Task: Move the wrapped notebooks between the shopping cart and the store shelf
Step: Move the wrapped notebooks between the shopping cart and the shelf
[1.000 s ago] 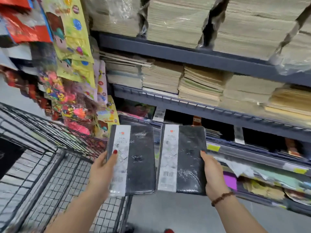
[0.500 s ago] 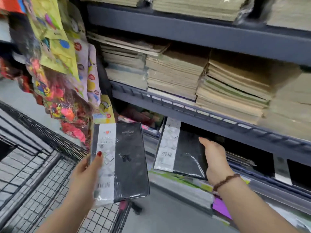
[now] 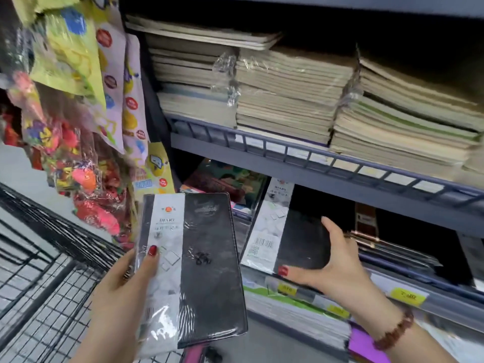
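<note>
Wrapped notebook (image 3: 207, 271) clamped in left hand (image 3: 123, 292) — cart (image 3: 52, 297) below | second notebook (image 3: 296, 239) gripped by right hand (image 3: 337, 265) — shelf rail (image 3: 314, 153) above | toy packs (image 3: 78, 166) left

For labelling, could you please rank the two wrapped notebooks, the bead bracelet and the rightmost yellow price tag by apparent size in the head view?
1. Left-hand notebook: nearer the camera, so true rank unsure.
2. Right-hand notebook.
3. Bead bracelet and rightmost yellow price tag: look alike.

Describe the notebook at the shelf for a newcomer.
Find the grey metal shelf of beige paper stacks. In the bay beneath, the right hand holds a black wrapped diary with a white band; the left hand holds its twin outside.
</note>
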